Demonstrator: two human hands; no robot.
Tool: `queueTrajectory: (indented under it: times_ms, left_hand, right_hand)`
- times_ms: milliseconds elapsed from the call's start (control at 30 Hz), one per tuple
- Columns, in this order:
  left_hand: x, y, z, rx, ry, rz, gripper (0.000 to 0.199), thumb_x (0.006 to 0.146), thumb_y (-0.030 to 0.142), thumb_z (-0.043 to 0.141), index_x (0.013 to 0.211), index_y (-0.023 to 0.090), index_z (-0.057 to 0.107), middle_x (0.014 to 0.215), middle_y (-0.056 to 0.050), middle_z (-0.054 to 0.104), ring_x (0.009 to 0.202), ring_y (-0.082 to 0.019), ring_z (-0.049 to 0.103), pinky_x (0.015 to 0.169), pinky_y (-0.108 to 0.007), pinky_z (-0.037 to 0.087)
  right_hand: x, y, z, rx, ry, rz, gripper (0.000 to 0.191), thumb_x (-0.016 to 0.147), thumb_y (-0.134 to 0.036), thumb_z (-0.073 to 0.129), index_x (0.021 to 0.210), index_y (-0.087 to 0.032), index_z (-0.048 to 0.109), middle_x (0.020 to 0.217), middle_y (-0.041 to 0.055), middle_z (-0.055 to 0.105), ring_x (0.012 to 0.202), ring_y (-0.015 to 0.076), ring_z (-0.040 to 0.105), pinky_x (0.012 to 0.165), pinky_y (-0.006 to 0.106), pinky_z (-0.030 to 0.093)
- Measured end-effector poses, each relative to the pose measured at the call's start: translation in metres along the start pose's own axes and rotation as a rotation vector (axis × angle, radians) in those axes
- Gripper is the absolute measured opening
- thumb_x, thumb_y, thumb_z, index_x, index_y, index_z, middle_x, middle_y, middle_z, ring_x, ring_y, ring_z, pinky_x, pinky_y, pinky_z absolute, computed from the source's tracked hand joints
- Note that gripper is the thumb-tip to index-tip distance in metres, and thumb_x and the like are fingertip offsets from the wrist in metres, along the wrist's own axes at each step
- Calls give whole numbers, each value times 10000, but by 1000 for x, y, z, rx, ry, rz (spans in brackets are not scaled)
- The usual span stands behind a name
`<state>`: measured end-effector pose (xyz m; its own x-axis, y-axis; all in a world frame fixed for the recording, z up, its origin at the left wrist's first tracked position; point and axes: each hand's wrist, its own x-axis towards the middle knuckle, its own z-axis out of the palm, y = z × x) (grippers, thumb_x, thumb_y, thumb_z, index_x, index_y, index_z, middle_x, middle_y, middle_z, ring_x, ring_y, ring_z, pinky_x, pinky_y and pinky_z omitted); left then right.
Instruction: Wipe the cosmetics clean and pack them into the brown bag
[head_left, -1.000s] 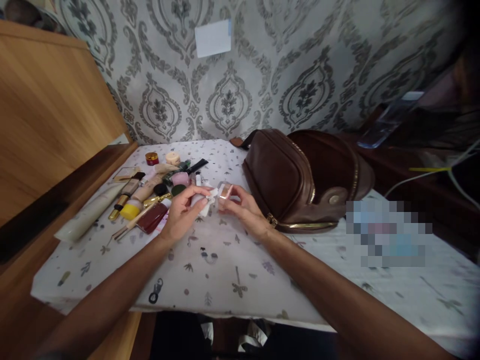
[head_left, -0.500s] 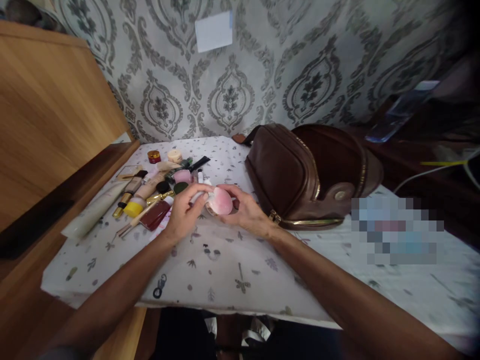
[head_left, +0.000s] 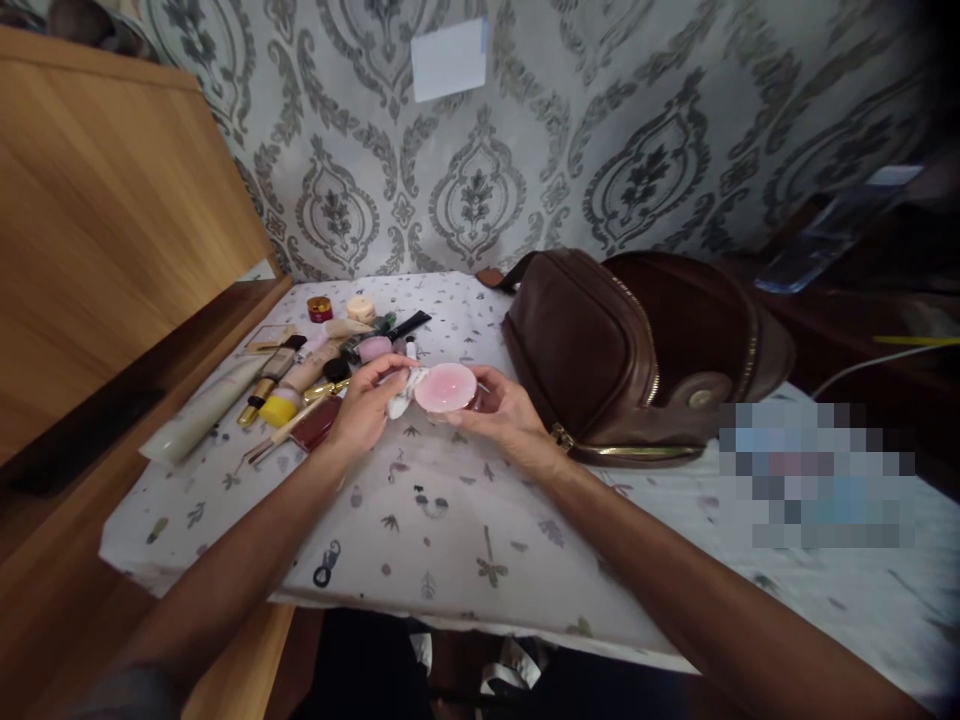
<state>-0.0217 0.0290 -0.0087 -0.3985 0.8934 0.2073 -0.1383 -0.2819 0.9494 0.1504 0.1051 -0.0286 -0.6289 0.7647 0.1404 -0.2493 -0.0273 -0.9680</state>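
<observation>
Above the middle of the table, my right hand [head_left: 502,410] is closed around a round jar with a glossy pink lid [head_left: 448,386], the lid tilted up toward me. My left hand [head_left: 369,400] pinches a crumpled white wipe [head_left: 406,395] against the jar's left edge. Just behind and left of my left hand lie several cosmetics, among them a dark red bottle [head_left: 315,422], a yellow-capped container [head_left: 278,408], and a pale tube [head_left: 204,405]. My left fingers hide part of the wipe.
A brown leather bag [head_left: 574,345] with gold zips stands on the right of the table. A small red jar with a gold lid [head_left: 319,309] and a cream jar [head_left: 361,309] sit at the back left. A wooden panel [head_left: 127,170] rises at left.
The jar has turned so its pink lid faces up toward me. The white wipe in my left hand now shows more, at the jar's left side. The view has shifted slightly left.
</observation>
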Motion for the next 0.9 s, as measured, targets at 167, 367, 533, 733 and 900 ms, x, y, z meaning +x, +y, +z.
queueTrajectory:
  times_ms: [167, 367, 533, 733, 900]
  left_hand:
    - [0, -2, 1, -44, -13, -87, 307, 641, 366, 834, 845, 179, 701, 768, 7, 667, 619, -98, 570, 578, -213, 441]
    - [-2, -7, 1, 94, 34, -112, 255, 650, 350, 802, 778, 182, 658, 681, 41, 618, 592, -96, 537, 575, -217, 426]
    - [-5, -5, -1, 321, -25, -49, 170, 770, 357, 718, 821, 195, 714, 708, 25, 634, 624, -118, 552, 595, -234, 424]
    - [-10, 8, 1, 516, -170, 276, 163, 883, 322, 643, 869, 197, 747, 996, -57, 717, 989, -209, 641, 942, -345, 468]
    - [-14, 12, 4, 638, -222, 424, 177, 918, 312, 621, 949, 213, 765, 1059, -76, 693, 1023, -210, 642, 956, -366, 486]
  right_hand:
    - [-6, -8, 3, 65, -57, 19, 543, 563, -435, 886, 985, -236, 609, 949, 8, 647, 891, 187, 613, 846, 356, 517]
    - [-11, -11, 8, 69, -249, 74, 627, 555, -313, 890, 1084, -276, 556, 946, -17, 638, 836, 159, 613, 742, 300, 527]
    - [-12, -8, 11, -63, -241, 121, 740, 511, -256, 892, 1115, -270, 466, 1013, 5, 645, 871, 180, 639, 759, 332, 535]
    - [-11, 0, 8, -308, -95, 17, 805, 546, -387, 899, 1195, -259, 440, 934, -2, 620, 843, 197, 617, 762, 373, 518]
    - [-8, -2, 5, -237, -129, 16, 696, 585, -394, 879, 1161, -265, 508, 887, -26, 587, 842, 180, 595, 808, 374, 509]
